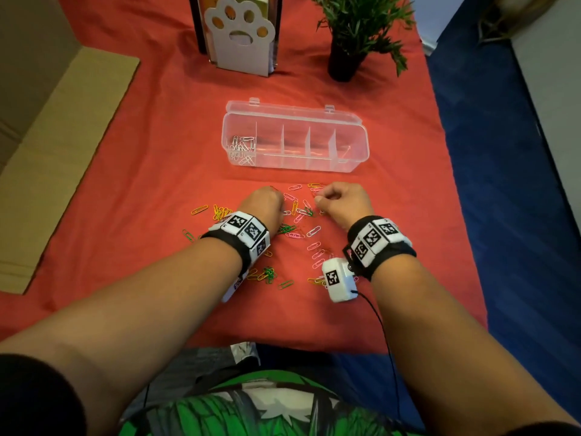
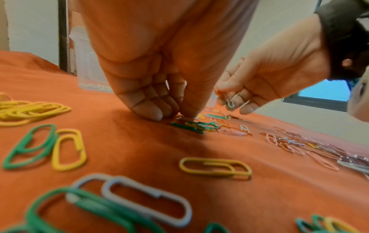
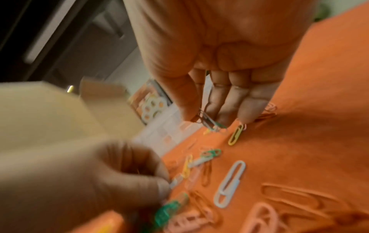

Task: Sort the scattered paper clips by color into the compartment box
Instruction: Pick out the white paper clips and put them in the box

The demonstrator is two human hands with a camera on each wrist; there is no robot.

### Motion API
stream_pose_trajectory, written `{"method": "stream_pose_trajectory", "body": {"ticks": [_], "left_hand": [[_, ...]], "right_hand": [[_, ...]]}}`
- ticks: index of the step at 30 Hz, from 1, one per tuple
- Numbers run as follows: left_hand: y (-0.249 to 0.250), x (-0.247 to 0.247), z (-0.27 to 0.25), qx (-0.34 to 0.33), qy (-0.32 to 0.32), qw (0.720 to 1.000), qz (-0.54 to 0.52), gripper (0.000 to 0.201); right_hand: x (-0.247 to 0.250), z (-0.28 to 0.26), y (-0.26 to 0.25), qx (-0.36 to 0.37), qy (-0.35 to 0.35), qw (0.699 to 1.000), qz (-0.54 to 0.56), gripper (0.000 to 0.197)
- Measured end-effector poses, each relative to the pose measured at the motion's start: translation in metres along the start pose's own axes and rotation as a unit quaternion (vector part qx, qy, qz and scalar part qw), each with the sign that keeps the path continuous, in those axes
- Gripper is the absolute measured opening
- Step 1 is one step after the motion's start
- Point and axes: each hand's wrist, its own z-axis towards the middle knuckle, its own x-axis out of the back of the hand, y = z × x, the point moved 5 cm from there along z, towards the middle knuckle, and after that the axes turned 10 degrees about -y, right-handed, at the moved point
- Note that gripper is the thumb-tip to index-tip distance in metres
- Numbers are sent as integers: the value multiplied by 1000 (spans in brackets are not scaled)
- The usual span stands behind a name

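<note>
Presently logged: small plastic-coated wire paper clips in green, yellow, pink and white (image 1: 309, 231), strewn over red-orange cloth (image 1: 157, 152) just short of clear lidded compartment box (image 1: 294, 143), leftmost cell alone stocked, with white clips. Judged feather-light, springy, slick, lying flat; best nipped at a rounded end or slid free of tangles. Left hand (image 1: 263, 206) fingertip-pinching at green cluster (image 2: 189, 125), seen only from left wrist; right hand (image 1: 341, 201) clasping several gathered clips (image 2: 231, 102), concealed overhead.
</note>
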Motion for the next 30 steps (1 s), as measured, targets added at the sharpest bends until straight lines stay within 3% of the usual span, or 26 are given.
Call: {"method": "stream_pose_trajectory", "body": {"ticks": [2,5,9,11,17,19,22,26,30], "left_hand": [[0,-3,1,0,-6,1000,9,21],[0,-5,1,-6,-3,1000,16,22],[-1,-3,-2,-9,-2,1000,24,30],[-2,-2,-5,-12,0,999,35,24],[1,-8,-6,-4,-27,997,75,26],[4,-10,-4,-8,-37,995,94,28],[4,-11,-3,-8,-47,994,103,30],[4,-9,-4,-11,-39,995,93,26],[6,-4,-3,4,-17,998,68,24]], "right_hand": [[5,-6,5,-21,-15,995,101,22],[6,-12,13,-69,-38,977,196,19],[9,-15,22,-80,-4,983,166,12],[9,-15,28,-82,6,987,141,15],[2,-21,33,-69,0,969,238,28],[-1,-24,33,-74,-20,980,183,30],[-10,-31,25,-41,-63,997,-16,29],[-25,-36,17,5,-54,980,-193,10],[-40,-31,9,22,-60,943,-327,25]]}}
